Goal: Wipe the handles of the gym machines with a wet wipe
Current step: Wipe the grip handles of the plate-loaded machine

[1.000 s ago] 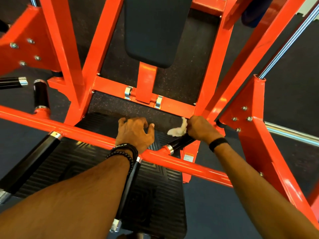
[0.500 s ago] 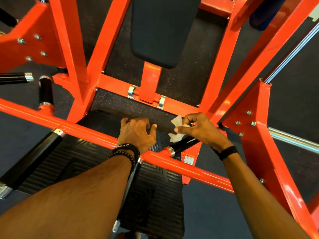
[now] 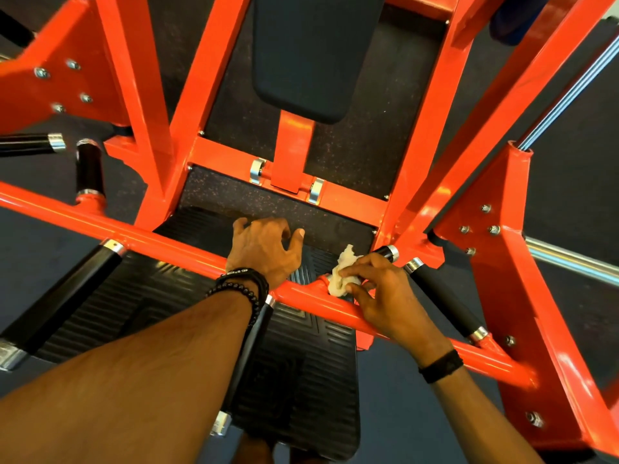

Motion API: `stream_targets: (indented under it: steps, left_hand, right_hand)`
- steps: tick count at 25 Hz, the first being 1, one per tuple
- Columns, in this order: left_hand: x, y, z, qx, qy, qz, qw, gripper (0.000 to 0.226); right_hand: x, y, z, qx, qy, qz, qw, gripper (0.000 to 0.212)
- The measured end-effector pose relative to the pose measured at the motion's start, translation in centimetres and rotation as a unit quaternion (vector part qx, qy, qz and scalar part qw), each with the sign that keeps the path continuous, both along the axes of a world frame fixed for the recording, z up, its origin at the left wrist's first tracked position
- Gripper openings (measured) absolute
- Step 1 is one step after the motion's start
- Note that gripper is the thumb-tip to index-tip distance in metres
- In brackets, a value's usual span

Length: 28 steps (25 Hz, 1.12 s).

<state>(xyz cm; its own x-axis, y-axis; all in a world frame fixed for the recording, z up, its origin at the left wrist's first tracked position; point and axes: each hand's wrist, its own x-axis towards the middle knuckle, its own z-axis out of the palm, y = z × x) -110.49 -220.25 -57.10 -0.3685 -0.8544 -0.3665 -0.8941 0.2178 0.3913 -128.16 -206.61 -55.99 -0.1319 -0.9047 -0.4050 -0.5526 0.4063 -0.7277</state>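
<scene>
Orange steel tubing makes up the frame (image 3: 187, 95), and its crossbar (image 3: 167, 244) runs from the left edge down to the right; every place below is taken from that crossbar. Beyond it a dark pad (image 3: 311, 55) stands on an orange post. Under it lies a ribbed black footplate (image 3: 294, 380), where a user would stand.

Several black grips branch off the crossbar. A long one (image 3: 63, 299) angles toward the viewer on the left. A foam one (image 3: 442, 296) sits at the right, apart from the wiping. A short grip (image 3: 385, 252) juts away from the bar beside it, only its chromed tip showing past the fingers.

The left hand (image 3: 264, 249) rests over the crossbar with fingers loosely curled past it and thumb out, holding nothing I can see; probably it steadies the body while leaning in.

The right hand (image 3: 382, 296) lies across the bar just right of it, fingertips pinching a crumpled white wipe (image 3: 340, 272) against the base of the short grip, where that grip meets the crossbar. Wrapping the wipe there lets one pull clean the whole length.
</scene>
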Motion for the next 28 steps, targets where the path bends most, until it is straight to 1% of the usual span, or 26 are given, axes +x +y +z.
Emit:
stream_targets:
  steps: [1,3,5,8,11,15,17,18,19,21,23,24,25,26,28]
  left_hand:
    - [0.0,-0.1,0.1,-0.002,0.001,0.002,1.0,0.029]
    - [-0.1,0.0,0.2,-0.002,0.004,0.005,1.0,0.029]
    - [-0.2,0.1,0.3,-0.007,0.009,0.004,1.0,0.03]
    - [-0.3,0.1,0.5,-0.012,0.008,0.001,1.0,0.031]
    - [-0.2,0.1,0.4,-0.021,0.007,-0.005,1.0,0.033]
    - [-0.3,0.0,0.8,-0.019,0.025,-0.01,0.999,0.037]
    - [-0.1,0.3,1.3,-0.049,0.053,-0.033,0.997,0.037]
    - [0.2,0.4,1.4,-0.071,0.054,-0.058,0.994,0.035]
    - [0.5,0.2,1.4,-0.083,0.036,-0.09,0.992,0.033]
    - [1.0,-0.2,1.3,-0.092,-0.024,-0.133,0.987,0.033]
    - [1.6,-0.4,1.2,-0.087,-0.06,-0.101,0.989,0.038]
    - [1.8,-0.4,1.2,-0.084,-0.062,-0.072,0.992,0.041]
    - [1.9,-0.7,1.0,-0.074,-0.06,-0.048,0.994,0.042]
    - [2.0,-1.0,0.7,-0.062,-0.053,-0.044,0.996,0.04]
    - [2.0,-0.9,0.6,-0.056,-0.041,-0.056,0.996,0.036]
  right_hand:
    - [0.4,0.3,-0.3,0.0,0.007,-0.016,1.0,0.021]
    - [0.7,0.1,-0.3,-0.017,0.013,-0.053,0.998,0.02]
    - [-0.6,0.0,-1.4,-0.03,0.04,-0.093,0.994,0.02]
    - [-3.1,0.3,-3.1,0.023,0.083,-0.2,0.976,0.02]
    - [-1.4,0.0,-3.0,0.042,0.108,-0.243,0.963,0.013]
    - [2.9,0.1,-0.8,0.056,0.021,-0.256,0.965,0.011]
    - [1.9,0.4,-0.9,0.047,0.016,-0.278,0.959,0.01]
    - [0.6,0.3,-1.3,0.046,0.017,-0.311,0.949,0.009]
    - [-0.7,0.2,-1.8,0.055,0.019,-0.35,0.935,0.008]
    - [-2.3,0.0,-2.6,0.067,0.024,-0.378,0.923,0.01]
    - [-1.6,0.1,-2.5,0.07,0.028,-0.364,0.928,0.011]
    - [-0.8,0.2,-2.4,0.068,0.023,-0.357,0.931,0.013]
    - [-0.2,0.3,-2.1,0.056,0.023,-0.354,0.933,0.01]
    - [0.2,0.3,-2.0,0.03,0.028,-0.354,0.934,0.003]
    - [0.1,0.2,-1.8,0.0,0.022,-0.372,0.928,0.005]
